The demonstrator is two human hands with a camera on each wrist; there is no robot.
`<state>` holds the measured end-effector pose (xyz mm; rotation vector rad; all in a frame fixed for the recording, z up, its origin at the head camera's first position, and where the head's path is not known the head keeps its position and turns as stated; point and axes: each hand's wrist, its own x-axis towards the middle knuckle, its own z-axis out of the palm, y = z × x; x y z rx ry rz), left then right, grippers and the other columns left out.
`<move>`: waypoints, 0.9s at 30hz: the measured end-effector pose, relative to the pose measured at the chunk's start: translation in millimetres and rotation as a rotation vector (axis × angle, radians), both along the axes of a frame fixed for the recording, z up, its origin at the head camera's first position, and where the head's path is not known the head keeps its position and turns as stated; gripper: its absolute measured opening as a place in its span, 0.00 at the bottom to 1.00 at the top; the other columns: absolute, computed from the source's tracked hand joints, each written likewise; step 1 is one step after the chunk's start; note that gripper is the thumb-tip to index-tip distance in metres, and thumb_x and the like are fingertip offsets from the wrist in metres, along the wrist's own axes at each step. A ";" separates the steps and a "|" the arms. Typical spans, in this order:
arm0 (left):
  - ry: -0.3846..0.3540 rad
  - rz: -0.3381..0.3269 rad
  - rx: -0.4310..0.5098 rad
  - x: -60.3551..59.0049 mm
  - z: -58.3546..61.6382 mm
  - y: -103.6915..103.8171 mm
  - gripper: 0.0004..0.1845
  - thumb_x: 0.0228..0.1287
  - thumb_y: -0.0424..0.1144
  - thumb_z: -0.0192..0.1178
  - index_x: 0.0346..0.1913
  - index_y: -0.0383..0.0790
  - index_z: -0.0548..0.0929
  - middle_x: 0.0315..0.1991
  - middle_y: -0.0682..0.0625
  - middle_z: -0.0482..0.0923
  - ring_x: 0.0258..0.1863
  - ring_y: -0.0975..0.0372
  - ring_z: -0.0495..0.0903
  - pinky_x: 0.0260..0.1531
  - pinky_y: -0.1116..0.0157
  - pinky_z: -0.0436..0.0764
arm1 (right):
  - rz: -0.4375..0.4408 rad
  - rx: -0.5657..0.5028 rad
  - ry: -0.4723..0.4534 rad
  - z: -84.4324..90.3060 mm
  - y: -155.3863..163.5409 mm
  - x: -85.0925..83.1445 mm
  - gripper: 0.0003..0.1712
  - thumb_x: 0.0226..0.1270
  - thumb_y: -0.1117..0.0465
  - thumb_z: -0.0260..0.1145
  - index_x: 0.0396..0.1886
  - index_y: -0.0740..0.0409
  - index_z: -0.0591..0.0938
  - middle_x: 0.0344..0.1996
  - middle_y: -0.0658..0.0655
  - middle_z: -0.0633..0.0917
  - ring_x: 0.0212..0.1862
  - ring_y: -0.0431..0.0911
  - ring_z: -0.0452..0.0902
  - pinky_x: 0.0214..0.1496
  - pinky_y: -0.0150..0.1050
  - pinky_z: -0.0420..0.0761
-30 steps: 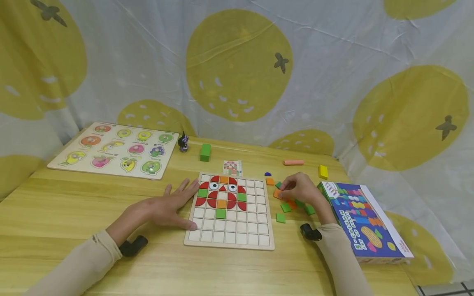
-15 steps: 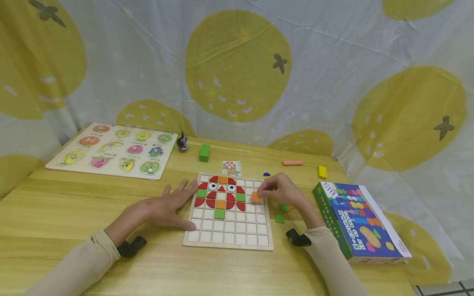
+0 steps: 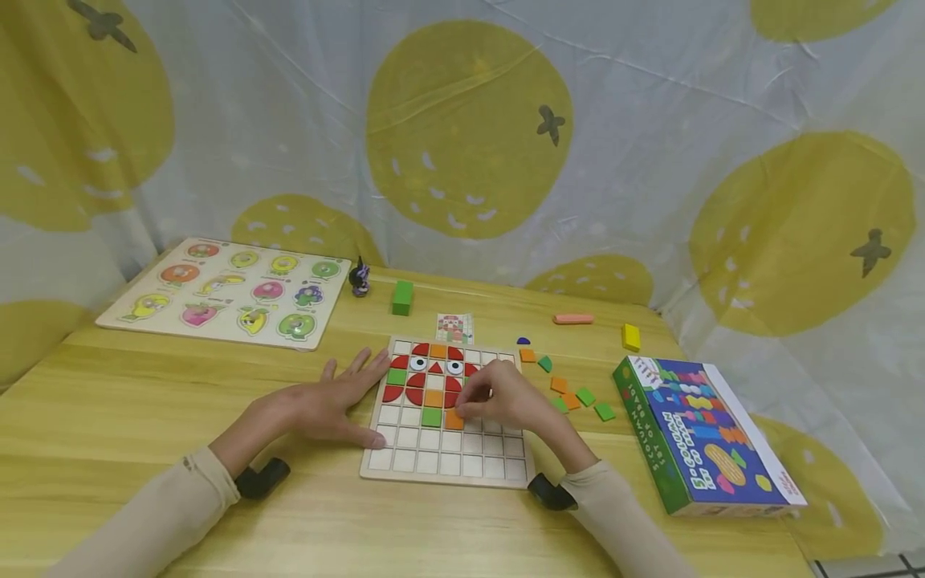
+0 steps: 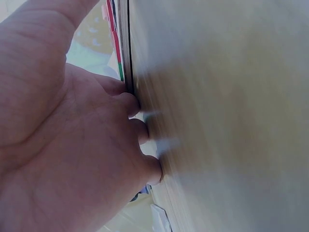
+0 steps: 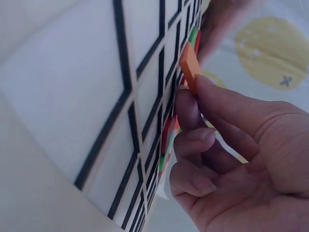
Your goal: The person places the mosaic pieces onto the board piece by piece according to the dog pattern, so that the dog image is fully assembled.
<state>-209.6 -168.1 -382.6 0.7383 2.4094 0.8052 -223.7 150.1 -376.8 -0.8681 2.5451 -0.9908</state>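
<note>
Working across the desk [image 3: 144, 417], I take stock from the largest item down. Beyond both hands a fabric backdrop printed with yellow fruit closes off the scene. Far out past the left hand lies a fruit puzzle board [image 3: 224, 293]; just outside the right hand sits a colourful game box [image 3: 704, 437].

Between the hands lies the grid board [image 3: 448, 470], a wooden tray of square cells. Its far rows carry a partial picture in red, green and orange pieces with two eye pieces; the near rows are bare. The left hand [image 3: 318, 401] lies flat with fingers spread, fingertips touching the board's left edge, thumb at its near corner, holding nothing. The left wrist view confirms fingers pressed against the board's side.

The right hand [image 3: 499, 401] is over the board's middle, pinching an orange square tile [image 3: 454, 419] between thumb and forefinger. In the right wrist view the orange square tile [image 5: 189, 65] stands tilted at the fingertips, just off the grid surface.

Step in hand, by my judgement: seating this tile in the cell beside the green square. The next move calls for levelling the tile, aligning its edges to the cell, then pressing down. Loose spare tiles [image 3: 574, 397] lie just beyond the right hand.
</note>
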 end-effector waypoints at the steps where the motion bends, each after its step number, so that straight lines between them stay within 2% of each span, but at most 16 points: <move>1: 0.001 -0.001 0.000 -0.3 0.0 0.6 0.68 0.65 0.61 0.75 0.88 0.35 0.39 0.88 0.34 0.31 0.86 0.37 0.26 0.77 0.29 0.25 | -0.001 0.004 0.009 -0.7 -0.7 0.7 0.04 0.69 0.63 0.79 0.32 0.54 0.93 0.27 0.43 0.89 0.30 0.37 0.78 0.34 0.31 0.78; 11: 0.001 0.001 -0.002 -1.5 1.3 0.5 0.68 0.65 0.61 0.75 0.88 0.34 0.39 0.88 0.32 0.31 0.86 0.36 0.26 0.77 0.28 0.25 | -0.038 0.012 0.113 -0.6 -1.9 -2.4 0.03 0.63 0.63 0.83 0.32 0.54 0.95 0.27 0.43 0.89 0.31 0.39 0.77 0.32 0.31 0.76; 14: 0.001 -0.002 0.002 -1.7 -0.2 -0.1 0.68 0.65 0.61 0.75 0.88 0.34 0.39 0.88 0.32 0.31 0.86 0.35 0.26 0.77 0.28 0.25 | -0.066 0.007 0.140 1.1 7.2 -7.1 0.08 0.59 0.65 0.85 0.37 0.58 0.94 0.28 0.48 0.87 0.30 0.41 0.75 0.31 0.31 0.75; 19: 0.001 -0.011 0.009 -2.3 -2.5 -1.0 0.68 0.66 0.60 0.75 0.88 0.33 0.39 0.88 0.32 0.31 0.85 0.35 0.25 0.76 0.28 0.24 | -0.122 0.054 0.088 1.9 17.5 -12.1 0.21 0.56 0.66 0.87 0.50 0.62 0.93 0.31 0.54 0.85 0.30 0.42 0.73 0.30 0.32 0.75; 27: -0.002 -0.008 0.002 -1.3 -0.5 0.8 0.68 0.65 0.60 0.75 0.88 0.33 0.39 0.88 0.33 0.31 0.86 0.35 0.26 0.77 0.28 0.25 | -0.139 0.113 0.089 -0.8 18.4 -12.8 0.26 0.56 0.63 0.88 0.54 0.62 0.91 0.33 0.52 0.84 0.31 0.43 0.74 0.31 0.33 0.74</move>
